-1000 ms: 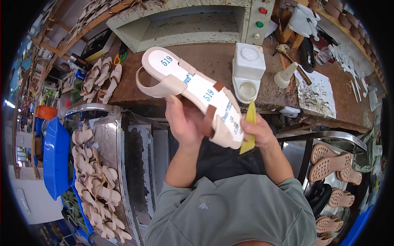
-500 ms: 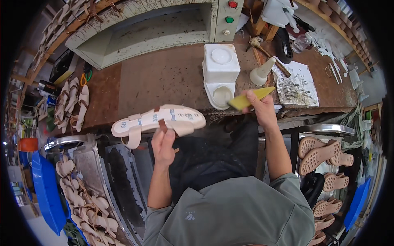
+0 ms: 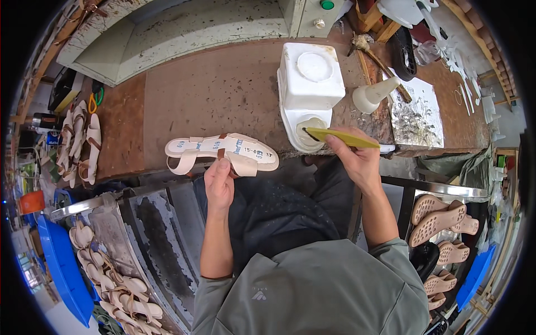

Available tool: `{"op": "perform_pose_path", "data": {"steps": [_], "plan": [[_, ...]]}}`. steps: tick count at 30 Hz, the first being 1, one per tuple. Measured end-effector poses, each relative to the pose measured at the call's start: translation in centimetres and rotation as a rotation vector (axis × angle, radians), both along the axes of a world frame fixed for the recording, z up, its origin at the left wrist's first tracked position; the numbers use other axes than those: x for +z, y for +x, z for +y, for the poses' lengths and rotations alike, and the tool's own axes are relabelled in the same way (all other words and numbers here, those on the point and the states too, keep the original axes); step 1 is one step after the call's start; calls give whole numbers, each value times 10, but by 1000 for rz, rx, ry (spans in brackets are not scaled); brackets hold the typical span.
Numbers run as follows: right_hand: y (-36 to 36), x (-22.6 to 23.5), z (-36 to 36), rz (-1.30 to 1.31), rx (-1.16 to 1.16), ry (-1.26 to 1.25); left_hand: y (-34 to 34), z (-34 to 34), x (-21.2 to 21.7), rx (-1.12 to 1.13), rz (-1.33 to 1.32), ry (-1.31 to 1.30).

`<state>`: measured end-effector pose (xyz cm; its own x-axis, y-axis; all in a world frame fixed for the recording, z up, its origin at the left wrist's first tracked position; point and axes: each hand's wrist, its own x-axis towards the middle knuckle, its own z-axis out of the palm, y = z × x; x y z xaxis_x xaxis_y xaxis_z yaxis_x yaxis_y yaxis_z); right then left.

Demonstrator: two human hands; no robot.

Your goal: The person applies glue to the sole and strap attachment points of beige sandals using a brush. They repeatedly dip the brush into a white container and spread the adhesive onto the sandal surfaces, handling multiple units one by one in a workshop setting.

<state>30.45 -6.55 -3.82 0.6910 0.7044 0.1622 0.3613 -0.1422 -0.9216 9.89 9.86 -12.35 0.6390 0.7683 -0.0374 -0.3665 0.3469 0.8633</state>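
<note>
My left hand (image 3: 219, 184) is closed on a beige sandal upper (image 3: 190, 146), pinching it by its brown strap near the front edge of the bench. The sandal has pale straps, and blue print runs along its insole. My right hand (image 3: 360, 159) grips a brush with a flat yellow-green handle (image 3: 352, 138). Its dark tip reaches into the open cup at the front of a white plastic dispenser (image 3: 312, 84). Pale stuff lies in that cup. A whitish cone-shaped bottle (image 3: 375, 96) stands just right of the dispenser.
A stained brown bench (image 3: 212, 100) spans the front, with a pale metal machine housing (image 3: 184, 42) behind. A stick-handled tool (image 3: 388, 72) and a smeared paper (image 3: 416, 114) lie at right. Sandals (image 3: 120, 285) fill a rack at left; soles (image 3: 438, 223) sit at right.
My right hand has brought the brush down so its tip is in the dispenser cup. The sandal has shifted slightly in my left hand, and the whole view has moved.
</note>
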Motion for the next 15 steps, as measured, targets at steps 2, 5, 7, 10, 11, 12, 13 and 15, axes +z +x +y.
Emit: {"op": "perform_pose_path", "data": {"steps": [2, 5, 7, 10, 11, 12, 13, 15], "plan": [[5, -1, -3, -268, 113, -26, 2, -4, 6, 33, 89, 99], [10, -4, -10, -557, 280, -7, -6, -17, 30, 46, 221, 350], [10, 5, -15, -425, 273, -29, -14, -25, 43, 25, 266, 575], [7, 5, -12, -302, 179, -53, -14, -39, 56, 80, 263, 793], [4, 5, -12, -273, 136, -60, -14, -44, 60, 82, 271, 875], [1, 8, -16, -219, 170, -121, -13, -47, 70, 95, 237, 945], [-3, 11, -21, -155, 162, -130, -14, -52, 74, 119, 221, 972], [-8, 25, -34, 357, 77, -21, -18, -58, 83, 97, 179, 1074]]}}
